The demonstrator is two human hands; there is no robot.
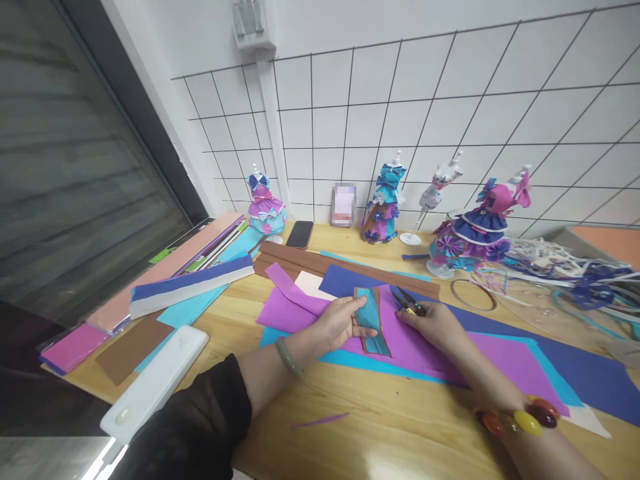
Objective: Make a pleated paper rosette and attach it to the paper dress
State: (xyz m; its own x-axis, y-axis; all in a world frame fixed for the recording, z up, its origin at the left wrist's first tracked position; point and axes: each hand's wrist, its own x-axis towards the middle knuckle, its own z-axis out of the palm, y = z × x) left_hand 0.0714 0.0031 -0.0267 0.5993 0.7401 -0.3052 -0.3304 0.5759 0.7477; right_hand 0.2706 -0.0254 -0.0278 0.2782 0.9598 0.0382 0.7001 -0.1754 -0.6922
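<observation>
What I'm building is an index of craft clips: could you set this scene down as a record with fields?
Left hand: holds a teal piece with brown edges
Right hand: holds scissors
Under the hands: purple sheet
Surface: wooden table
Back row: three small dressed forms, one mostly white form
Back left: dark phone, lying flat
Right side: tangled strips

A dark phone [300, 235] lies flat at the far side of the bench [400, 427], right of a small dressed mannequin [267, 210]. A white box [253, 28] hangs on the grid-lined wall [333, 87].
</observation>
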